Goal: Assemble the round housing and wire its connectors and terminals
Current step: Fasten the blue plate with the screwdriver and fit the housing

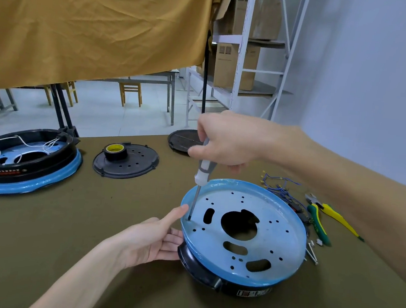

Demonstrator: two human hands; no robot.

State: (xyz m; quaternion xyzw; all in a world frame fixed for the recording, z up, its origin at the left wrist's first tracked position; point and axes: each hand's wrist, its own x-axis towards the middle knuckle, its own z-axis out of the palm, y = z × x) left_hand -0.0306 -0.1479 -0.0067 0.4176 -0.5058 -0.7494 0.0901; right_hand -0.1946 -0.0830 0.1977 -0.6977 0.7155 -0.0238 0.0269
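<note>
Housing (243, 237) label seemingly unreadable, right hand (226, 141) grip clenching screwdriver (202, 174), left hand (151, 239) spread

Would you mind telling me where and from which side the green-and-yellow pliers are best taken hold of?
Take the pliers by the two handles, near their far ends, coming from above on the right. They lie flat on the table with jaws pointing away toward the wire bundle, and the handles splay toward the person, free of clutter.
</note>
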